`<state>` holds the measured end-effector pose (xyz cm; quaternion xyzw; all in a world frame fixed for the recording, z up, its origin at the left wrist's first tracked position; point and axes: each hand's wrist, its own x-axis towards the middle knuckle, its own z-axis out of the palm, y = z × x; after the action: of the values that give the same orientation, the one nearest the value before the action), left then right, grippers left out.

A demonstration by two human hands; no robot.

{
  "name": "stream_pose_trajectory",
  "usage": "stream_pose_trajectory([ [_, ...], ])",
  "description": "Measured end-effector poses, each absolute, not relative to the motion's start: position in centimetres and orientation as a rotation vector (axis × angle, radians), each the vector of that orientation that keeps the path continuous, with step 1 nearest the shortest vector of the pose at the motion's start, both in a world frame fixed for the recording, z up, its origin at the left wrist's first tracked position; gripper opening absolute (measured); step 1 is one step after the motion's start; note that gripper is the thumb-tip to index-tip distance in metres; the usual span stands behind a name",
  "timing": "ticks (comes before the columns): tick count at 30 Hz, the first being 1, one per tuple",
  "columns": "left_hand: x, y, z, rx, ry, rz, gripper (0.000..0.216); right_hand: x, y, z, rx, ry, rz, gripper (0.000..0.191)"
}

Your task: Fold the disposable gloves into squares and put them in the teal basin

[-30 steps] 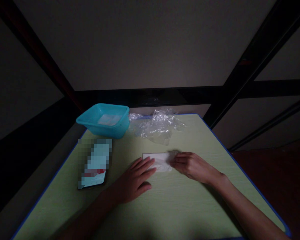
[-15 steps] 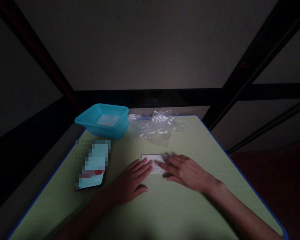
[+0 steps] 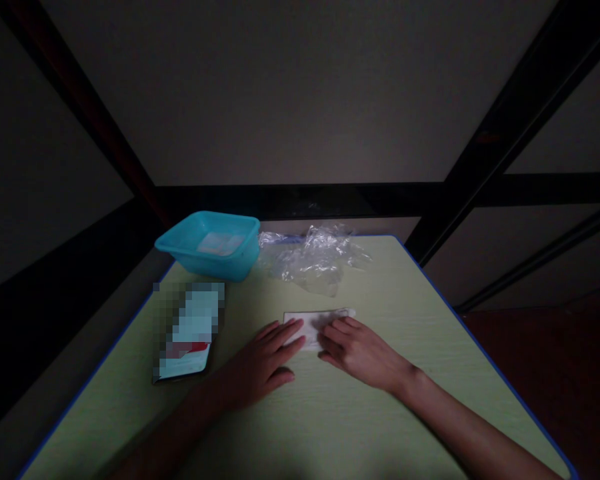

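Note:
On the table in front of me lies a narrow, folded white sheet (image 3: 311,325); whether it is paper or cloth I cannot tell. My left hand (image 3: 263,363) is open, its outstretched fingertips resting on the sheet's left end and its thumb apart on the tabletop. Over the right part of the sheet is my right hand (image 3: 357,350), fingers bent and side by side, tips pressing down on it, thumb a little apart at the near edge. The sheet's far right corner is slightly raised beyond the knuckles.
A blue plastic basket (image 3: 250,250) with white folded pieces (image 3: 220,243) inside stands at the far left. Crumpled clear plastic wrap (image 3: 320,257) lies along the back. A phone (image 3: 190,333), partly pixelated, is left of my left hand. The pale green table (image 3: 300,427) has a blue edge.
My right hand has drawn back slightly toward me and left, its index finger now bent instead of stretched out. More of the sheet's far right corner shows. The left hand has barely moved.

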<state>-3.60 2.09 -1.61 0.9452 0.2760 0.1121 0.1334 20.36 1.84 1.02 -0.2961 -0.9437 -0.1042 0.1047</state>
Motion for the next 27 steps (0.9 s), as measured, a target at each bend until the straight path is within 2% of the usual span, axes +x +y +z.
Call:
stream_pose_trajectory([
  [4,-3.8,2.4,-1.7,2.744,0.785,0.248,0.06,20.4,1.8,0.6,-0.854,-2.796,-0.29,0.018],
  [10,-4.5,2.5,-0.9,2.57,0.782,0.238,0.051,20.8,1.0,0.8,-0.91,-2.842,-0.203,0.043],
  [15,-3.4,3.0,-0.5,1.944,1.285,0.711,0.042,20.9,0.9,0.6,-0.936,-2.83,-0.152,0.043],
  [18,-2.0,4.0,-0.2,1.7,1.414,0.747,0.038,20.9,0.9,0.5,-0.954,-2.828,-0.142,0.043],
  [27,0.0,4.5,0.0,1.654,1.57,0.837,0.043,21.0,0.8,0.5,-0.964,-2.817,-0.12,0.041],
])
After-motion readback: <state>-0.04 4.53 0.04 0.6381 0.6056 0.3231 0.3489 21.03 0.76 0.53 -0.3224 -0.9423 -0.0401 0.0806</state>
